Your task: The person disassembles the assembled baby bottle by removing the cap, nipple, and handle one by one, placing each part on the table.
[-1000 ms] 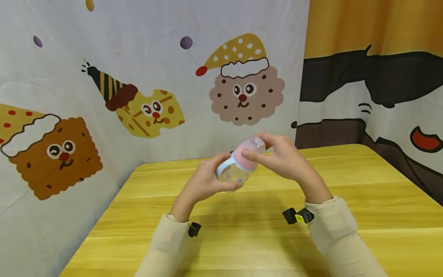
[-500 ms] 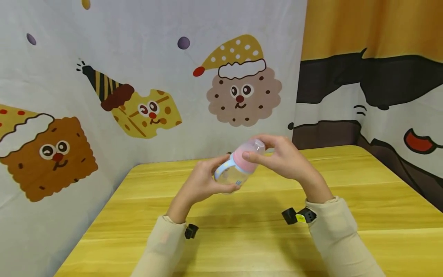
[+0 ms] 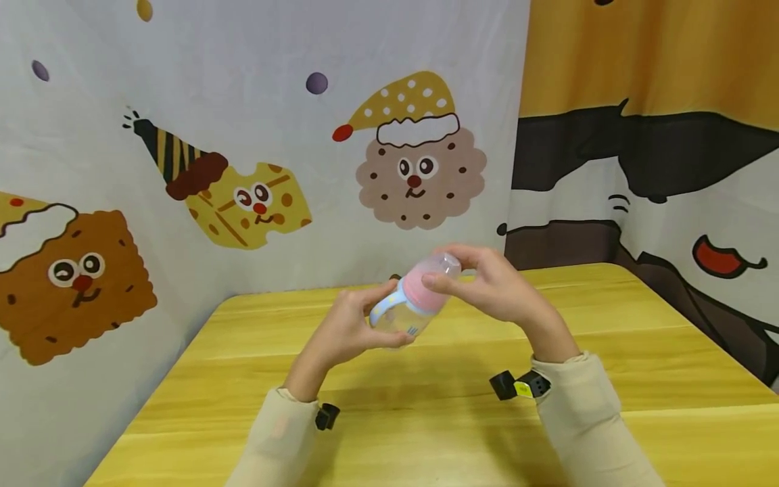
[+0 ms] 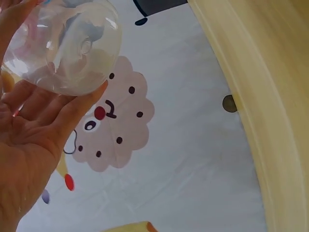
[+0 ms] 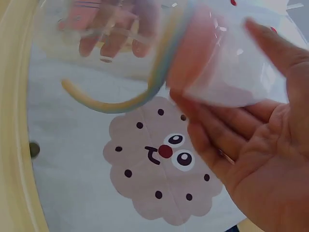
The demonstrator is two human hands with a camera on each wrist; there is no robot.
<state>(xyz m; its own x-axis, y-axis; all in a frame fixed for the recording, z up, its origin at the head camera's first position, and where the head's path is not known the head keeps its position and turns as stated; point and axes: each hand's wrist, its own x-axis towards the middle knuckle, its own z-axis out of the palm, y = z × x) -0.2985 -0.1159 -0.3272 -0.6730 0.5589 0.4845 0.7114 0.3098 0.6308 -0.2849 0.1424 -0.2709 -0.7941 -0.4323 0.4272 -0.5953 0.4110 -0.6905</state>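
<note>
A baby bottle [image 3: 421, 293] with a clear body, pink collar, see-through cap [image 3: 447, 264] and light blue handle [image 3: 389, 306] is held tilted above the table, cap end up to the right. My left hand [image 3: 348, 326] grips the lower body, thumb along the near side. In the left wrist view the bottle's clear base [image 4: 86, 47] shows above the left palm [image 4: 31, 140]. My right hand [image 3: 496, 289] holds the cap end, its thumb at the collar. The right wrist view has the right hand [image 5: 256, 150] around the cap, with the bottle blurred.
The wooden table [image 3: 414, 433] lies under both hands. Behind it hangs a white cloth [image 3: 255, 95] printed with cartoon biscuits and cheese, and a darker patterned curtain [image 3: 608, 74] is at the right. Both wrists carry small black devices [image 3: 327, 416].
The head view has shifted slightly, so the backdrop slides left and down. Both hands keep hold of the bottle, which sits slightly lower and further left in view.
</note>
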